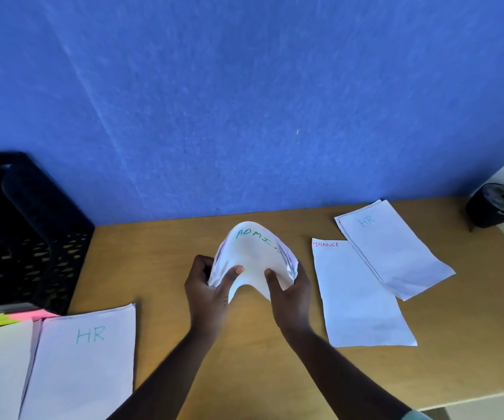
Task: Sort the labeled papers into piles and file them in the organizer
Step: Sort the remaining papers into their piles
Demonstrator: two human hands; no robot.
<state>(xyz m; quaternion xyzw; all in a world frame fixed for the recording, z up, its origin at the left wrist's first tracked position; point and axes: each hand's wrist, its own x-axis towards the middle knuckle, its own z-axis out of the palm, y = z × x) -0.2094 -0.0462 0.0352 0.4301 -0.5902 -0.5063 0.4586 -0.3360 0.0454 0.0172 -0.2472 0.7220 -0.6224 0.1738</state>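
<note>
We hold the bowed stack of white papers labelled ADMIN (pixel 253 256) above the middle of the light wooden desk (pixel 244 344). Our left hand (pixel 206 287) and right hand (pixel 290 291) each pinch a side edge, thumbs on top. To the right lie a white FINANCE sheet (pixel 359 298) and a white HR pile (pixel 393 250); at near left, a second white HR pile (pixel 84 365) beside the black mesh organizer (pixel 32 237).
</note>
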